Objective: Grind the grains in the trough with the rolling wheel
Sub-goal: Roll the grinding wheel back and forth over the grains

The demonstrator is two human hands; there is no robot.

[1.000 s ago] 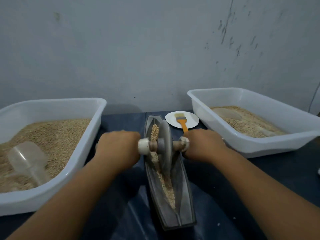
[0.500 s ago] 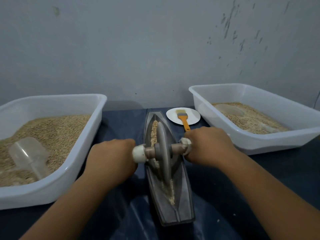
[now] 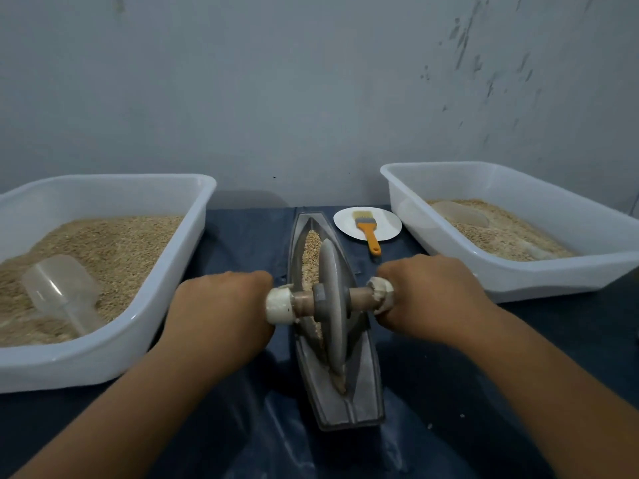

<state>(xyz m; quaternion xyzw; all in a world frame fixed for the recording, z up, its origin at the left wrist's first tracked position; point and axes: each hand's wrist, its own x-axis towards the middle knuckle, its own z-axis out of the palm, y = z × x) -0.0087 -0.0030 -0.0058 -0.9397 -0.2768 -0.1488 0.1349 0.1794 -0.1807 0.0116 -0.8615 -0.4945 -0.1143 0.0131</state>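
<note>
Progress: grinding looks under way, by my reading; the rolling wheel (image 3: 332, 305) sits in the trough (image 3: 363, 385), and whole-looking grains (image 3: 310, 257) fill the channel beyond the wheel, so much seems left to crush.
Done so far: only a thin streak of pale material shows in the channel on the near side of the wheel; how fine it is cannot be told.
Trough: a long grey boat-shaped vessel with pointed far end, lying lengthwise on the dark blue surface (image 3: 242, 243).
Wheel: a grey disc standing on edge across the trough's middle, on a wooden axle with pale end caps.
Left hand (image 3: 221, 316): wrapped round the axle's left end, just left of the trough; its fingers are curled under and hidden.
Right hand (image 3: 428, 299): closed round the axle's right end, just right of the trough.
Left of the trough: a white tub (image 3: 166, 305) heaped with grain, a clear scoop (image 3: 62, 292) lying in it.
Right of the trough: a second white tub (image 3: 518, 281) with a shallower layer and another scoop.
Beyond the trough's far right: a white plate (image 3: 345, 224) carrying an orange-handled brush (image 3: 369, 231).
</note>
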